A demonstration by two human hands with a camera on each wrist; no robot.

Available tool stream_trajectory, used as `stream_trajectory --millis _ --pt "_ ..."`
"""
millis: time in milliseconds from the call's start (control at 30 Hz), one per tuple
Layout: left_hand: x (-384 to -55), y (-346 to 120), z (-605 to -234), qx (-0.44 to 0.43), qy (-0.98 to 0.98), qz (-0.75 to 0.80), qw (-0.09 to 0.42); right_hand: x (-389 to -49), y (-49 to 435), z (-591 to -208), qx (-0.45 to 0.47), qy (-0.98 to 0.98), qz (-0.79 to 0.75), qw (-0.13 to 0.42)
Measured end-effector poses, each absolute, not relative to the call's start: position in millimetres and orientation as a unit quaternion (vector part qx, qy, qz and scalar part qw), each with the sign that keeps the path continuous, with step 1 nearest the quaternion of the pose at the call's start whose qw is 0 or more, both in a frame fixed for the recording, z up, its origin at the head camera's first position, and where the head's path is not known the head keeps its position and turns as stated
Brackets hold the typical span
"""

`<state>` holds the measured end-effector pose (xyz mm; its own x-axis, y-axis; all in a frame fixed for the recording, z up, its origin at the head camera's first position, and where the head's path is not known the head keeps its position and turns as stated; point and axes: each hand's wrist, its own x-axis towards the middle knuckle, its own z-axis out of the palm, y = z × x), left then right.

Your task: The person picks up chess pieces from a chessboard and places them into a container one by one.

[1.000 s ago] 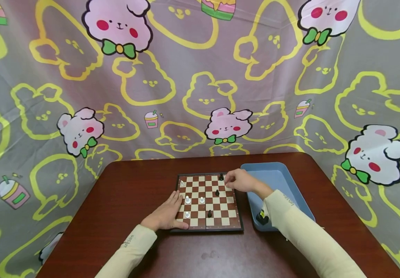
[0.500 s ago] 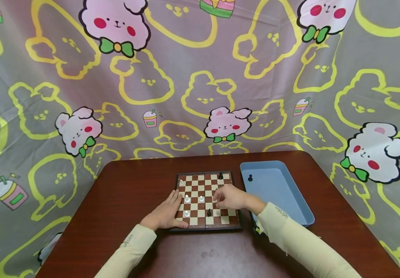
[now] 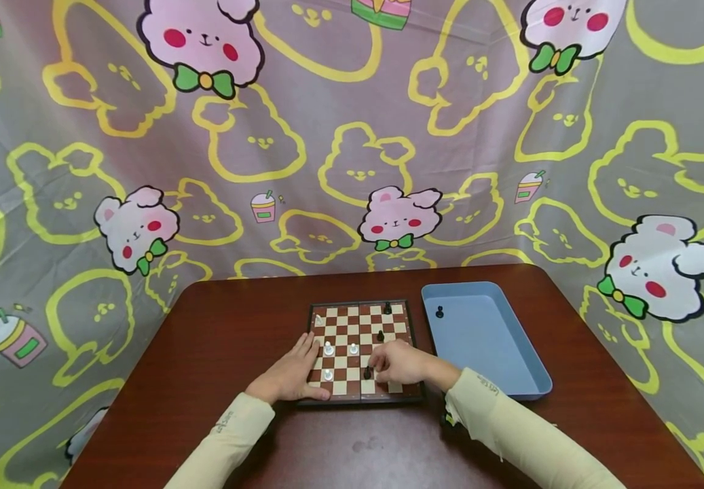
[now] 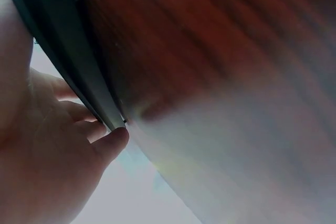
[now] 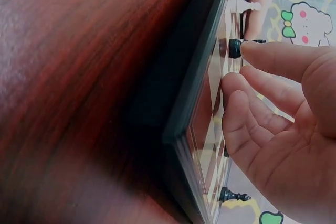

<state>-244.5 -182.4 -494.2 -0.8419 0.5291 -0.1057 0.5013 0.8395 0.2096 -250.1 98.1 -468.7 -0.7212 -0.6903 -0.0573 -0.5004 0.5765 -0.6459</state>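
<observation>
A chessboard lies on the table. My left hand rests along its left edge with straight fingers, its thumb at the near left corner. My right hand is over the near right half, thumb and fingers bent at a black chess piece. In the right wrist view the thumb covers part of that black piece, whose base is close to the board. Farther back on the board stand a black pawn and another black piece. White pieces stand on the left half.
A blue tray stands right of the board, under the right forearm's far side, with a black chess piece in its far left corner. The brown table ends at a patterned cloth behind and at both sides.
My right hand has moved from the far right of the board toward me and left, down to the near black piece. The piece in the tray has come into view. My left hand stays.
</observation>
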Motion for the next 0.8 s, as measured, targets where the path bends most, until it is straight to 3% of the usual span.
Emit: stream_trajectory --millis 800 --pt "-245 -184 -494 0.273 0.956 0.08 0.072 -255 84 -476 -0.368 0.874 -0.293 0.123"
